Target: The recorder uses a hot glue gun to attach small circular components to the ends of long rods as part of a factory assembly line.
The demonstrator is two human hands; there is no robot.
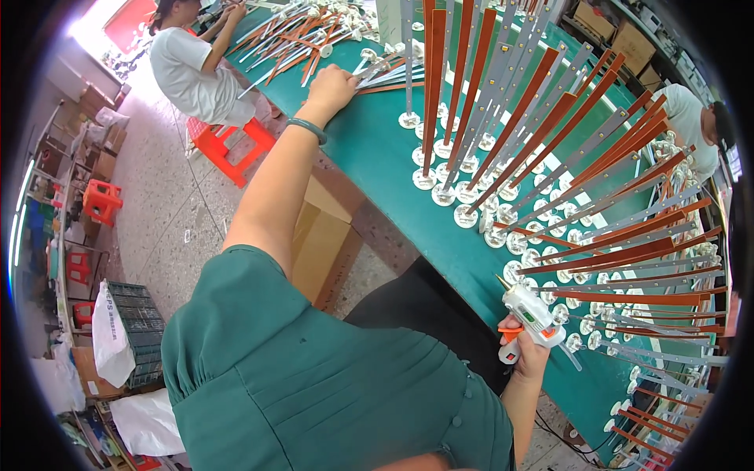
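My left hand is stretched far forward to a small pile on the bench, its curled fingers closed on the end of a grey LED strip. The fingertips are partly hidden. In my right hand is a white hot glue gun with an orange trigger, its nozzle pointing up and left toward the standing strips. Rows of round white bases stand on the green bench. From them rise grey LED strips and brown strips, some upright and many leaning.
A larger heap of strips lies at the far left of the bench. One person sits there by a red stool; another person is at the far right. A cardboard box stands below the bench edge.
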